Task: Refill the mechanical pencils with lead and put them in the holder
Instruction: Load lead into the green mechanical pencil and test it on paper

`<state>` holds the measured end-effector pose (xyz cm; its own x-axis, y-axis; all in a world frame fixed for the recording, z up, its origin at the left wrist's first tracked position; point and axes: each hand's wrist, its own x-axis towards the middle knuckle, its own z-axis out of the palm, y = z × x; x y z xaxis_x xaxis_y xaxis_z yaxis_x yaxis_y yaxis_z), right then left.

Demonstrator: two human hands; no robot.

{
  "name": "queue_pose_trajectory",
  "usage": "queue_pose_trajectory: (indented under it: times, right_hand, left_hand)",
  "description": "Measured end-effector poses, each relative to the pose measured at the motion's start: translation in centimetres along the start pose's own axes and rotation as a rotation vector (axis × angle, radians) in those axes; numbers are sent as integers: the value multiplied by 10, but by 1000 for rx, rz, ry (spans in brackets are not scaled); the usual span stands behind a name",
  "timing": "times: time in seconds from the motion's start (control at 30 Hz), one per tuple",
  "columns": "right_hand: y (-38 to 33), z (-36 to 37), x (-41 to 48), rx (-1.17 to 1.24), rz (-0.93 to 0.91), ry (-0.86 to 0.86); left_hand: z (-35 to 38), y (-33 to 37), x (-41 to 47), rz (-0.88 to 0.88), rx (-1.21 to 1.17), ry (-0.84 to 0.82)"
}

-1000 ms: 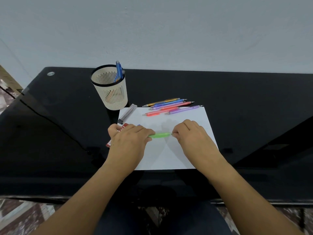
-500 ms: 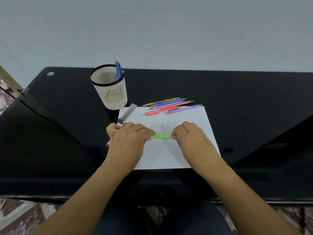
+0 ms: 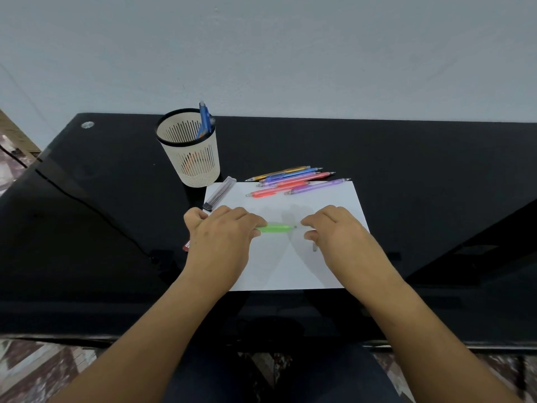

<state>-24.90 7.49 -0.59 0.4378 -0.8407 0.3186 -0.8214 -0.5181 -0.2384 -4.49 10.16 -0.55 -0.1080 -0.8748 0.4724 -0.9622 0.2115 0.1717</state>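
My left hand [image 3: 220,239] grips a green mechanical pencil [image 3: 274,228] that lies level over the white paper [image 3: 290,269], its bare end pointing right. My right hand [image 3: 334,234] is a short gap to the right of that end with its fingers curled. A small grey cap [image 3: 314,247] pokes out below its thumb, seemingly pinched there. The cream slotted holder [image 3: 189,164] stands at the back left with a blue pencil [image 3: 205,120] in it. Several coloured pencils [image 3: 290,180] lie along the paper's far edge.
A clear lead case [image 3: 219,193] lies beside the holder at the paper's left corner. A red item [image 3: 186,245] shows under my left hand. Everything is on a black glass table [image 3: 406,175] against a pale wall, its front edge near my lap.
My right hand has come off the green pencil's end and moved right, taking a small grey cap with it. My left hand still holds the pencil in place.
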Motion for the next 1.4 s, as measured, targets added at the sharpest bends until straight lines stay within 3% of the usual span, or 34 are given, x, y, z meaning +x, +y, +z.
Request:
queue_pose_trajectory:
  times: [0.13,0.3,0.43,0.6,0.77,1.13,1.4]
  right_hand:
    - [8,-15,-6,-104,111,-134]
    - [0,-19,-9,-58,190,-267]
    - [-14,-17,-3,-57,399,-233]
    - [-20,-2,-5,-101,461,-250]
    - [-23,4,-6,-163,399,-258]
    - [-18,6,3,18,155,-93]
    - [-16,13,3,55,100,10]
  left_hand:
    - [0,-4,-2,-15,16,3]
    - [2,-2,-6,-22,29,-10]
    - [3,-2,-8,-30,33,-7]
    - [4,-3,-10,-30,21,-2]
    - [7,-5,-12,-34,40,-7]
    - [10,-8,-12,-13,29,2]
    - [8,-9,-11,-6,23,-8]
